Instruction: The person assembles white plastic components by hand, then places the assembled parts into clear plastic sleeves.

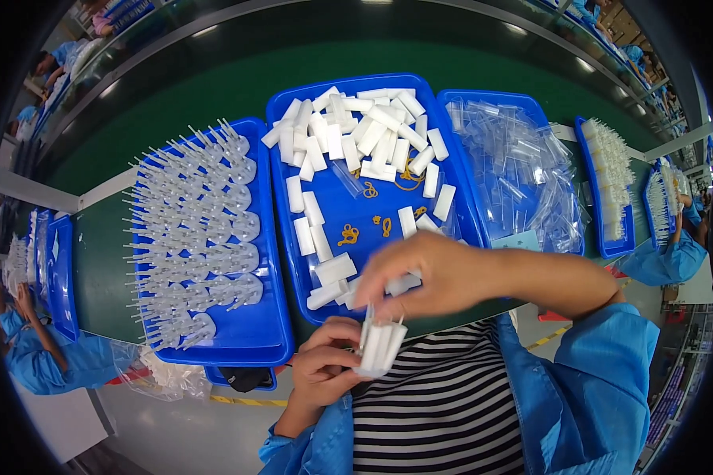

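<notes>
Close to my body, my left hand [325, 362] grips a clear plastic pronged holder [382, 350] that carries several white cylindrical sleeves side by side. My right hand [424, 273] reaches across from the right, slightly blurred, its fingers curled and pressed together at the holder's upper end. What lies between those fingertips is too small and smeared to name. Just beyond my hands is a blue tray [345, 222] with many loose white sleeves [372, 131], some yellow rubber bands [348, 234] and a few clear tubes.
A left blue tray [271, 317] holds rows of clear pronged holders [202, 229]. Thin clear plastic pieces [515, 158] fill another tray on the right. Farther right stands a tray of filled holders [610, 178]. Everything rests on a green table [103, 269]; co-workers in blue sit at both sides.
</notes>
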Tool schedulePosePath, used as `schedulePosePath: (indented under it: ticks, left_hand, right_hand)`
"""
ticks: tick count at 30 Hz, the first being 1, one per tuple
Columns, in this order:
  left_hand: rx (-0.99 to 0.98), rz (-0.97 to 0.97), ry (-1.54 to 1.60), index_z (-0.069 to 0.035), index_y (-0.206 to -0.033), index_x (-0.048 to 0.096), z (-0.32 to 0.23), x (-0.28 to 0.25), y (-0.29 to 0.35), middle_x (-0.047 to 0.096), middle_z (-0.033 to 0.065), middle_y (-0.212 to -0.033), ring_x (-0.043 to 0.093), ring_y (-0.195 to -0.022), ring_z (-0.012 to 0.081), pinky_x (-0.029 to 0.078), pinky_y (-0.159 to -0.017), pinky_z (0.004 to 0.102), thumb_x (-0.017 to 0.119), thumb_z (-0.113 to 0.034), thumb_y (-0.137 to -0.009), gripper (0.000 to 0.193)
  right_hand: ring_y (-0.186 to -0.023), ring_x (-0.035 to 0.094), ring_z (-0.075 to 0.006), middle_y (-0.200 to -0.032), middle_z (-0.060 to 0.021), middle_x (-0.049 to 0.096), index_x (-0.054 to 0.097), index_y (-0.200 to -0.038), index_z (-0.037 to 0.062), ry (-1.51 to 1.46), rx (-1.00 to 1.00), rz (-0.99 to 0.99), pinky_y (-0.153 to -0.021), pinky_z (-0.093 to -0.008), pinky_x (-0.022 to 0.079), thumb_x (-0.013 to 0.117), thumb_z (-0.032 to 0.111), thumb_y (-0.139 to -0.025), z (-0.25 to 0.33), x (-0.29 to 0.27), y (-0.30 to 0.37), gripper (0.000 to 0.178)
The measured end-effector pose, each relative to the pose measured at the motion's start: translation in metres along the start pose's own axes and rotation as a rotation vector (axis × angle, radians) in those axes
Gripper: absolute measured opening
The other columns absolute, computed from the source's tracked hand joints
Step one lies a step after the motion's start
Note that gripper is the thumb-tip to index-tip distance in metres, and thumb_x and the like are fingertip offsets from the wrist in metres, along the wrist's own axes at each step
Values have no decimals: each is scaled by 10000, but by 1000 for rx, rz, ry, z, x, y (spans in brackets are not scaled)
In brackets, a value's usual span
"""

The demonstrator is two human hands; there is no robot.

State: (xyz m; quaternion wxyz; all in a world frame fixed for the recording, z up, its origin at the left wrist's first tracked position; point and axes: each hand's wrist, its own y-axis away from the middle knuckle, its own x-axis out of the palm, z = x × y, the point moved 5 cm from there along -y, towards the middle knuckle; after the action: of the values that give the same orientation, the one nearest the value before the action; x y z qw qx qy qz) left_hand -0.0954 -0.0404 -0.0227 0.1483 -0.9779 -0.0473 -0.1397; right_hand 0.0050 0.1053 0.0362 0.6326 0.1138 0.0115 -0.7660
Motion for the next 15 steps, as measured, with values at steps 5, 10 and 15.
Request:
schedulePosePath:
  ticks: [5, 10, 15]
  left_hand:
    - [65, -95, -64, -59, -779, 635, -7, -10, 4, 602, 164, -1026, 473, -1084, 384, 414, -864, 459, 752, -100, -657, 174]
    - [92, -131, -98, -35, -768, 651, -5, -13, 6, 647, 149, -890, 487, -1062, 379, 422, -839, 442, 764, -137, -651, 192]
    - [124, -187, -210, -28, -833, 687, -5, -13, 4, 655, 111, -800, 495, -1055, 367, 435, -811, 417, 749, -158, -678, 212]
  right_hand:
    - [-912, 580, -200, -930, -57, 630, 642, -941, 81, 711, -216, -130, -762, -314, 429, 666, 132, -739, -18, 3, -34, 210]
    - [-851, 562, -198, -860, -58, 592, 630, -884, 52, 1120, -215, -38, -747, -323, 428, 605, 75, -693, -22, 19, -46, 194]
    - [-838, 562, -207, -840, -55, 579, 629, -855, 60, 1159, -236, -163, -742, -324, 439, 610, 67, -675, -24, 2, -38, 181]
